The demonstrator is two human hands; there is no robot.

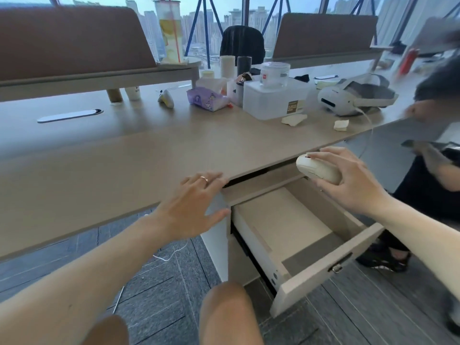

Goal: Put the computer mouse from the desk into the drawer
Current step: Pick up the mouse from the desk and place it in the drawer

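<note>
My right hand (348,180) grips a cream-white computer mouse (317,169) in the air, just off the desk's front edge and above the back right part of the drawer. The drawer (321,272) is pulled out under the desk (149,150), and its pale bottom shows nothing lying in it. My left hand (196,200), with a ring on one finger, rests flat with spread fingers on the desk's front edge, just left of the drawer, holding nothing.
White storage boxes (271,100), a tissue pack (207,98), a white headset (353,94) with a cable and paper scraps crowd the desk's back. Another person (438,125) sits close on the right. My knees (226,312) are below the drawer front.
</note>
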